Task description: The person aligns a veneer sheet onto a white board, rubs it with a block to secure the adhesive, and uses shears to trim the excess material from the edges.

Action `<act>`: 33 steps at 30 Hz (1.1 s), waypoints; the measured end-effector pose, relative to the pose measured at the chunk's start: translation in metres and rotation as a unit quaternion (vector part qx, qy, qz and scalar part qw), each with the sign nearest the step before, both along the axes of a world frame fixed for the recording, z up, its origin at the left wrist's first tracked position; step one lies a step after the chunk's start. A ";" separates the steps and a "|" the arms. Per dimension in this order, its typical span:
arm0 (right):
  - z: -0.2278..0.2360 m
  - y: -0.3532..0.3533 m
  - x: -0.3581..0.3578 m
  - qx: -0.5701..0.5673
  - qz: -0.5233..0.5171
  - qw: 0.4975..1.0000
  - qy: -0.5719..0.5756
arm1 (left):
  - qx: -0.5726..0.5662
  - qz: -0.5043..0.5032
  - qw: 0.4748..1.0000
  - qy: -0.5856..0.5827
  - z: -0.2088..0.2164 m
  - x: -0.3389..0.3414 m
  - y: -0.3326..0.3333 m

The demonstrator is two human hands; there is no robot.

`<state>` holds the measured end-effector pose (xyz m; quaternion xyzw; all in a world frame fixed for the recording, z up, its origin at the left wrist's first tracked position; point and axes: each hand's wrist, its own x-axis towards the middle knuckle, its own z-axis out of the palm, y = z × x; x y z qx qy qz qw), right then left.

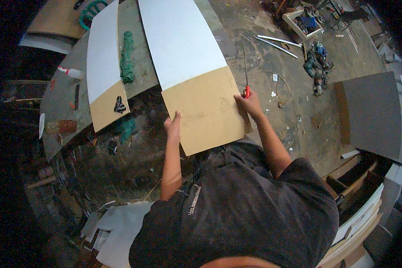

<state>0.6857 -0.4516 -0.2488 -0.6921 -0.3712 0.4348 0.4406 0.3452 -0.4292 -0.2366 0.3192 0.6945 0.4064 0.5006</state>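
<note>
A long panel, white [183, 40] over most of its length and bare tan [205, 114] at the near end, stretches away from my body. My left hand [173, 127] grips its left edge, thumb on top and the other fingers mostly hidden beneath. At the opposite edge, my right hand [251, 103] pinches the panel with the thumb over it. That hand also holds a screwdriver [247, 91] with a red handle, its thin shaft pointing away from me. To the left lies a second white-and-tan panel [105, 58] with a dark striped scrap [119, 105] on its tan end.
A grey table [145, 67] bears both panels, a green bundle [127, 57], a white bottle with a red tip [71, 72] and a brown cylinder [61, 127]. Right, on the littered floor, are a power tool [318, 67], white strips [279, 41] and a white tray [299, 29]. A grey board [373, 116] stands farther right.
</note>
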 end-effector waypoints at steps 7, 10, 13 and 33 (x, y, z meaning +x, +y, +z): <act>-0.018 -0.023 0.017 0.017 -0.061 0.997 0.047 | 0.081 -0.077 0.992 0.066 -0.022 -0.020 0.014; 0.011 -0.047 0.019 -0.036 -0.096 0.994 0.048 | 0.182 -0.092 0.947 0.248 -0.001 -0.002 0.011; 0.032 -0.070 0.030 -0.084 -0.108 0.989 0.053 | 0.223 -0.129 0.898 0.358 0.015 0.022 0.020; 0.146 -0.033 -0.011 -0.168 -0.036 0.939 0.299 | 0.027 -0.145 0.946 0.290 0.026 0.015 0.055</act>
